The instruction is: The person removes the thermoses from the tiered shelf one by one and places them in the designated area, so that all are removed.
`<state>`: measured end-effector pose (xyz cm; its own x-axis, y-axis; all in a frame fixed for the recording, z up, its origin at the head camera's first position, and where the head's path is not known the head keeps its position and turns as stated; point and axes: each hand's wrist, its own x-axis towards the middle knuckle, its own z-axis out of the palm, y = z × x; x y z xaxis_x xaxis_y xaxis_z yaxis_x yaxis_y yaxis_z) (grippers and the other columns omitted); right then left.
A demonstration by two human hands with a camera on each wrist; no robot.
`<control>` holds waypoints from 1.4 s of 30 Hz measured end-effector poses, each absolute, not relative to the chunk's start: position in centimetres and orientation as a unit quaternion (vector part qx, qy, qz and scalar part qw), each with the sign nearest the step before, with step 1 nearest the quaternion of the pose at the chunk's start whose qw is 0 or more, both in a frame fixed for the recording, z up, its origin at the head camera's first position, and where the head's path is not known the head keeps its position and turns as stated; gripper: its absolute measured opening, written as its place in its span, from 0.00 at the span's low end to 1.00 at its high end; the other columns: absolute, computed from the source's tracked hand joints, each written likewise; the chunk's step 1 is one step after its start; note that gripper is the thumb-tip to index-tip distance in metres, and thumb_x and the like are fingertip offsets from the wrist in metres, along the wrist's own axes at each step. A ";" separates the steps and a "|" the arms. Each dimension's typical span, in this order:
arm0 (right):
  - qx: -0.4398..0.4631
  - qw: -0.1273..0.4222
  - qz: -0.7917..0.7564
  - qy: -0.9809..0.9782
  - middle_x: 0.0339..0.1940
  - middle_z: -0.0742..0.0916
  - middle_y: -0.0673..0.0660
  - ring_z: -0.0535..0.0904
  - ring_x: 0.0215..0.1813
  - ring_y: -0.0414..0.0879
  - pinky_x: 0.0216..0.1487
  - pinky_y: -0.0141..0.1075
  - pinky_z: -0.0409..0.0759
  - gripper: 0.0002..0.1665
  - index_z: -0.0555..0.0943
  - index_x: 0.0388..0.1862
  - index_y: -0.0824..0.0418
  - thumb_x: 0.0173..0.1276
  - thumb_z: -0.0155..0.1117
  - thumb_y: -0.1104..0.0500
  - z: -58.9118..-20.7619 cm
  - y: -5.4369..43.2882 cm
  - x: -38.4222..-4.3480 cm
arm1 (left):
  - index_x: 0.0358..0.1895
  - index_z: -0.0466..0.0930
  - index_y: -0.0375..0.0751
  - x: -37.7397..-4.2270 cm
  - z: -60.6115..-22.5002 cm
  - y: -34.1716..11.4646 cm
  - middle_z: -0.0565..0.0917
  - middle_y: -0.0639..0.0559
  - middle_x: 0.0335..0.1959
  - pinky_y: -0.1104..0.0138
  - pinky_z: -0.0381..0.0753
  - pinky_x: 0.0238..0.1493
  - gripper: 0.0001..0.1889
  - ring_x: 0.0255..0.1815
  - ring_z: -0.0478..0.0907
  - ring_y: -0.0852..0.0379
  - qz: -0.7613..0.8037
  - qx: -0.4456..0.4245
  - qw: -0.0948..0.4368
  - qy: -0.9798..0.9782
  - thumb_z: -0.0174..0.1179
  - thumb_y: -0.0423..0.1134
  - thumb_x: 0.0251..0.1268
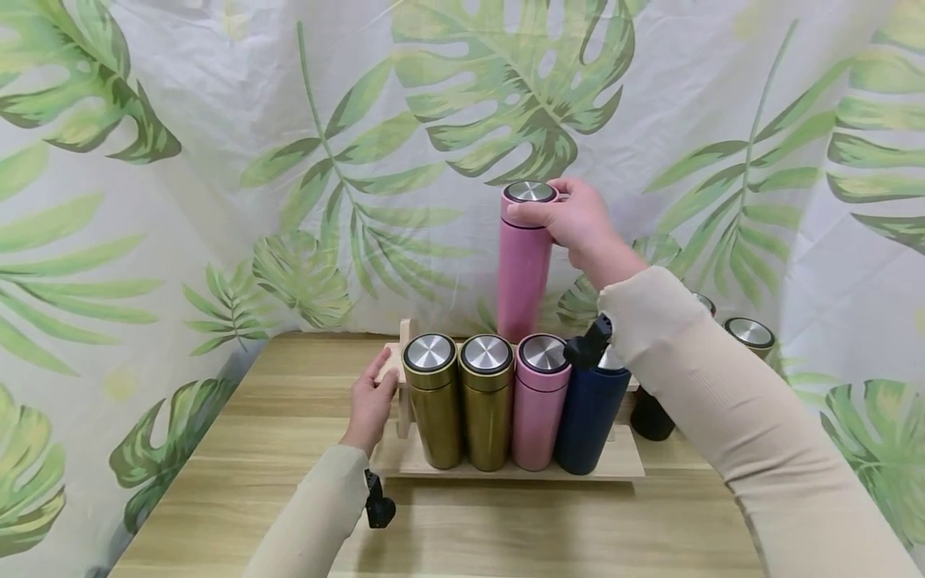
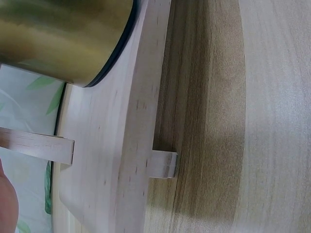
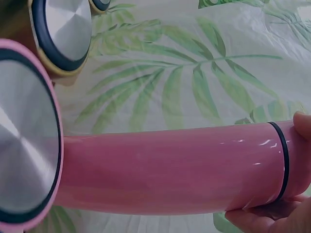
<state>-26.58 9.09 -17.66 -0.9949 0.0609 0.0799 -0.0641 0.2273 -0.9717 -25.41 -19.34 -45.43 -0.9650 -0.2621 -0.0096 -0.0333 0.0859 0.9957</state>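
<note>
My right hand [image 1: 578, 221] grips a pink thermos bottle [image 1: 523, 273] by its lidded top, thumb across the near side. The bottle is upright, behind the front row, its lower end hidden by the lids there. In the right wrist view the fingers [image 3: 262, 221] wrap the cap end of this bottle. My left hand [image 1: 372, 401] holds the left end of a two-level wooden rack [image 1: 629, 453]. On the rack's lower board, from left to right, are two gold bottles [image 1: 435, 417] [image 1: 487, 417], another pink bottle [image 1: 538, 417] and a dark blue bottle [image 1: 591, 421], partly covered by the right wrist camera.
To the right of the rack stand a black bottle [image 1: 653, 416] and a bottle with a steel lid [image 1: 749, 332], both partly behind the right sleeve. A leaf-patterned cloth [image 1: 347, 160] hangs behind the wooden table [image 1: 253, 466].
</note>
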 end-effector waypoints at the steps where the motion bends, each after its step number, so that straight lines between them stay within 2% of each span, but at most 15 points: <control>1: -0.001 0.049 0.621 -0.782 0.47 0.75 0.52 0.74 0.44 0.42 0.43 0.33 0.75 0.37 0.67 0.59 0.63 0.53 0.70 0.57 -17.6 9.4 -26.5 | 0.67 0.65 0.50 -25.4 -45.4 -19.4 0.72 0.42 0.56 0.80 0.73 0.45 0.26 0.40 0.71 0.67 -0.670 0.100 0.085 -0.731 0.51 0.34 0.65; 6: -0.016 0.048 0.616 -0.786 0.49 0.75 0.52 0.74 0.46 0.43 0.49 0.36 0.73 0.39 0.66 0.62 0.62 0.53 0.71 0.55 -17.5 11.1 -25.7 | 0.68 0.64 0.50 -25.4 -45.5 -19.5 0.70 0.41 0.60 0.75 0.73 0.51 0.26 0.47 0.71 0.63 -0.673 0.099 0.081 -0.729 0.50 0.34 0.66; 10: -0.024 0.056 0.612 -0.789 0.48 0.76 0.51 0.74 0.44 0.42 0.49 0.37 0.73 0.41 0.65 0.63 0.63 0.52 0.71 0.52 -17.3 12.6 -25.1 | 0.67 0.65 0.49 -25.5 -45.5 -19.5 0.69 0.42 0.63 0.76 0.73 0.51 0.25 0.52 0.69 0.59 -0.672 0.097 0.082 -0.730 0.51 0.34 0.66; 14: -0.028 0.063 0.608 -0.791 0.46 0.75 0.50 0.74 0.44 0.41 0.50 0.38 0.74 0.42 0.65 0.63 0.64 0.53 0.71 0.53 -17.3 14.1 -24.6 | 0.67 0.65 0.50 -25.6 -45.5 -19.5 0.71 0.44 0.61 0.79 0.73 0.46 0.25 0.48 0.70 0.63 -0.667 0.099 0.084 -0.734 0.51 0.35 0.65; 20: -0.041 0.066 0.604 -0.793 0.46 0.75 0.48 0.74 0.44 0.39 0.53 0.40 0.73 0.40 0.65 0.61 0.61 0.53 0.71 0.51 -17.3 16.4 -23.7 | 0.66 0.66 0.52 -25.6 -45.5 -19.6 0.74 0.44 0.54 0.78 0.72 0.34 0.26 0.30 0.69 0.67 -0.653 0.096 0.093 -0.745 0.52 0.36 0.64; 24: -0.044 0.081 0.595 -0.799 0.43 0.76 0.46 0.74 0.39 0.36 0.44 0.33 0.76 0.34 0.67 0.55 0.57 0.53 0.72 0.50 -17.6 17.9 -23.2 | 0.66 0.66 0.51 -25.5 -45.5 -19.6 0.75 0.45 0.55 0.75 0.70 0.29 0.26 0.24 0.66 0.68 -0.648 0.093 0.097 -0.749 0.53 0.36 0.64; 27: -0.041 0.090 0.587 -0.804 0.41 0.76 0.45 0.74 0.38 0.35 0.38 0.29 0.77 0.30 0.69 0.50 0.54 0.52 0.72 0.49 -17.8 19.0 -23.0 | 0.66 0.66 0.50 -25.4 -45.5 -19.5 0.75 0.45 0.55 0.75 0.70 0.29 0.26 0.23 0.65 0.68 -0.649 0.093 0.100 -0.749 0.53 0.36 0.64; 29: -0.043 0.088 0.584 -0.806 0.40 0.76 0.44 0.73 0.39 0.36 0.37 0.28 0.77 0.29 0.69 0.47 0.53 0.51 0.73 0.48 -18.0 19.7 -22.8 | 0.66 0.66 0.50 -25.3 -45.5 -19.5 0.75 0.45 0.55 0.75 0.70 0.29 0.26 0.23 0.65 0.68 -0.651 0.094 0.099 -0.746 0.53 0.36 0.64; 33: -0.045 0.084 0.581 -0.809 0.36 0.78 0.39 0.74 0.40 0.34 0.37 0.27 0.77 0.28 0.70 0.47 0.53 0.51 0.73 0.47 -18.4 20.9 -22.3 | 0.67 0.65 0.50 -25.3 -45.6 -19.6 0.73 0.46 0.58 0.76 0.72 0.34 0.26 0.27 0.68 0.68 -0.655 0.094 0.093 -0.744 0.52 0.36 0.65; 36: -0.042 0.080 0.577 -0.812 0.30 0.80 0.35 0.75 0.37 0.31 0.36 0.27 0.78 0.28 0.70 0.47 0.53 0.52 0.72 0.48 -18.9 21.9 -21.9 | 0.67 0.65 0.50 -25.3 -45.6 -19.6 0.71 0.46 0.61 0.77 0.73 0.38 0.26 0.34 0.70 0.67 -0.658 0.096 0.089 -0.741 0.52 0.35 0.65; 42: -0.035 0.076 0.570 -0.817 0.28 0.80 0.33 0.76 0.36 0.28 0.35 0.25 0.79 0.27 0.69 0.47 0.54 0.53 0.71 0.49 -19.9 23.8 -20.9 | 0.66 0.67 0.48 -25.4 -45.5 -19.6 0.72 0.43 0.59 0.79 0.73 0.42 0.25 0.42 0.70 0.65 -0.668 0.095 0.095 -0.732 0.52 0.34 0.64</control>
